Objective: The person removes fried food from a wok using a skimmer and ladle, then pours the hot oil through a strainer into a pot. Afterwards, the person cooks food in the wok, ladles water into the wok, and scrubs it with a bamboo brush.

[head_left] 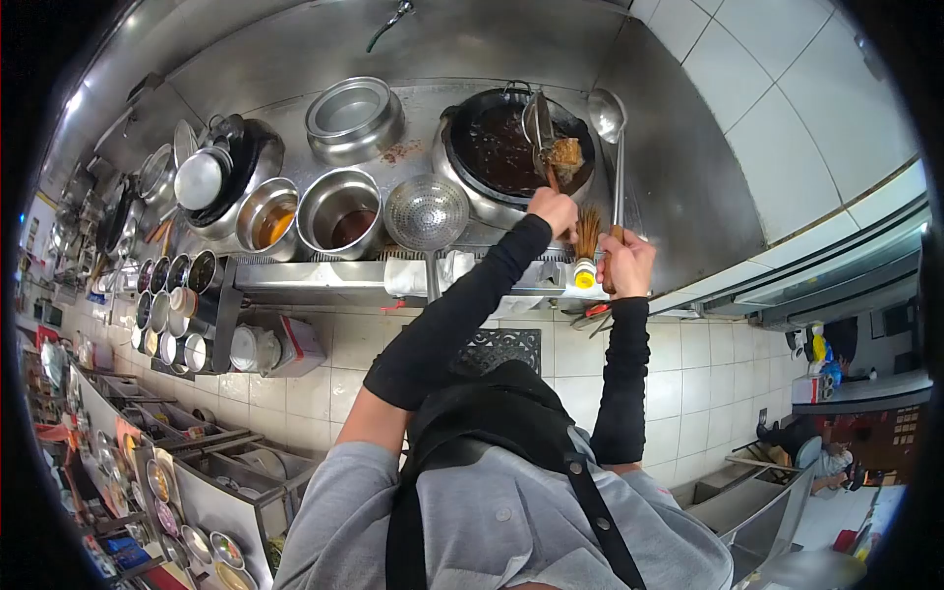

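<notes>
My left hand [556, 212] is closed around the wooden handle of a skimmer [536, 123], whose metal head is in the wok [450, 147] and seen nearly edge-on. Dark brown oil-like liquid [492, 143] fills the wok. A golden-brown fried piece [564, 151] sits beside the skimmer's head at the wok's right side; whether the two touch, I cannot tell. In my right hand [627, 264] is the wooden handle of a long ladle [607, 114]. Its bowl lies to the right of the wok, against the steel counter. Between my hands stands a bristle brush [588, 231].
A perforated strainer [427, 211] rests left of the wok, its handle over the counter's front edge. Two steel pots [340, 236] hold reddish-brown and orange liquids. Behind them is a lidded pot [354, 110]. A faucet [391, 25] hangs above. A person [831, 462] sits far right.
</notes>
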### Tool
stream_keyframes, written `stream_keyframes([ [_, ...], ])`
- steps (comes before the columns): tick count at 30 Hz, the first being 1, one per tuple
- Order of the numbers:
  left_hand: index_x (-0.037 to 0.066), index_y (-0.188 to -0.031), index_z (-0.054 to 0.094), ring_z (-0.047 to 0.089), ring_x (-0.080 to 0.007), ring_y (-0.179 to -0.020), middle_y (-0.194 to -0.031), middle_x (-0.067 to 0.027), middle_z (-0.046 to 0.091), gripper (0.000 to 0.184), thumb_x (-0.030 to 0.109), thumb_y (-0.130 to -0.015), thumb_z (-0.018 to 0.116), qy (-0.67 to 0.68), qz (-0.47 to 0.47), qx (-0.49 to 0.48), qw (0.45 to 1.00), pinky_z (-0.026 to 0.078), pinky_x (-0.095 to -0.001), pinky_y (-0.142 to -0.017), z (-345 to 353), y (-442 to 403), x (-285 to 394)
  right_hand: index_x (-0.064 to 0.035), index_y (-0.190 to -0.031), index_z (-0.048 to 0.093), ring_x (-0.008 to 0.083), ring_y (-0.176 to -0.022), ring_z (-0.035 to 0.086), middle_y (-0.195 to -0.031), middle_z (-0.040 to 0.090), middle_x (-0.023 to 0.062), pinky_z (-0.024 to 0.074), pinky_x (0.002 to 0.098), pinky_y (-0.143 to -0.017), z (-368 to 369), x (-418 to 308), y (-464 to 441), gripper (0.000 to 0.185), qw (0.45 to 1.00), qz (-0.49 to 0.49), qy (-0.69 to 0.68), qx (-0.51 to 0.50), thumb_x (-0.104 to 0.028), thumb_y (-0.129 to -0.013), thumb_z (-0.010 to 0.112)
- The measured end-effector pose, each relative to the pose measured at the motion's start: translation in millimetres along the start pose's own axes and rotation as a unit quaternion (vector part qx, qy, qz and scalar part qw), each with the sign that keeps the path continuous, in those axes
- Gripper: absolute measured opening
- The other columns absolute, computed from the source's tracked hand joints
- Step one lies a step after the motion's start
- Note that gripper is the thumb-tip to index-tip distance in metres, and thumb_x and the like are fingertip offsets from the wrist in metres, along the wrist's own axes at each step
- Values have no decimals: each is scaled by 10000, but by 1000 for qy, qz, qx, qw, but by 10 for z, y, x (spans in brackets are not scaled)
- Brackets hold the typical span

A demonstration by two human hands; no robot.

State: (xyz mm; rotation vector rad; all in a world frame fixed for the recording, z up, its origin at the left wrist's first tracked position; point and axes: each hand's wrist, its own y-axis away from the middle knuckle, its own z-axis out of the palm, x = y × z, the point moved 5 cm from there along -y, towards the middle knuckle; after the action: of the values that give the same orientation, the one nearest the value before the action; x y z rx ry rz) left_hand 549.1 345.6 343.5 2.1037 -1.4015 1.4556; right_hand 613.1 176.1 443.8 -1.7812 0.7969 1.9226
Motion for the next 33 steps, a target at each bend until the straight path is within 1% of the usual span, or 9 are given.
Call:
stream_keyframes([
  [1,-70,-697,610,590,-310,-513,-616,-177,593,134,42,-766,591,175,-103,1,979,480,-392,-496,-97,91,75,29,-771,562,153,-360,481,-519,489,57,380,306,-320,3,101,-72,56,1000,-3,13,2,-17,-783,592],
  [3,-83,-659,551,520,-257,-480,-602,-171,531,106,-46,-757,563,543,-280,132,780,426,-373,-443,-315,343,279,28,-733,553,163,-349,485,-500,492,65,389,319,-318,13,342,-242,61,999,-9,39,7,-16,-766,579],
  [6,-91,-665,552,493,-220,-514,-634,-153,526,114,-57,-773,541,532,-305,136,778,373,-343,-452,-637,527,558,31,-663,533,193,-352,534,-480,529,106,416,337,-321,87,595,-435,102,995,-9,90,35,-26,-739,567],
  [10,-83,-721,539,469,-169,-572,-804,-194,565,76,-59,-786,507,650,-292,92,696,374,-287,-486,-738,631,350,33,-677,549,209,-362,550,-487,542,123,436,351,-326,252,783,-558,102,985,-15,157,76,-42,-744,570],
  [13,-70,-757,515,443,-150,-560,-901,-216,560,46,-61,-795,491,599,-293,81,740,375,-281,-490,-982,670,316,32,-674,553,219,-376,574,-489,553,135,451,363,-331,417,757,-555,108,977,-26,195,88,-46,-748,564],
  [17,-80,-875,486,436,-112,-580,-936,-206,545,70,-55,-810,483,637,-285,68,713,367,-252,-487,-1182,775,96,20,-689,567,200,-374,565,-493,553,117,452,352,-337,689,758,-458,99,973,-31,224,52,-54,-754,566],
  [22,-139,-1094,418,433,-70,-629,-978,-153,524,292,-44,-831,500,756,-278,23,592,350,-204,-502,-1348,1040,-100,32,-715,547,225,-375,571,-499,552,124,460,371,-350,943,625,-212,94,967,-49,245,39,-51,-749,572],
  [28,-109,-1162,434,416,-81,-588,-918,-132,546,371,-54,-802,502,641,-269,36,718,334,-222,-472,-1709,1514,246,47,-741,517,369,-534,632,-591,579,236,493,453,-505,808,402,-116,149,894,-211,390,59,-82,-738,590],
  [33,-73,-1172,462,420,-103,-574,-939,-141,566,385,-73,-789,504,590,-276,72,755,335,-256,-436,-1777,1790,373,56,-785,543,354,-517,629,-600,587,226,492,434,-475,818,93,42,136,923,-108,369,7,-71,-749,576],
])
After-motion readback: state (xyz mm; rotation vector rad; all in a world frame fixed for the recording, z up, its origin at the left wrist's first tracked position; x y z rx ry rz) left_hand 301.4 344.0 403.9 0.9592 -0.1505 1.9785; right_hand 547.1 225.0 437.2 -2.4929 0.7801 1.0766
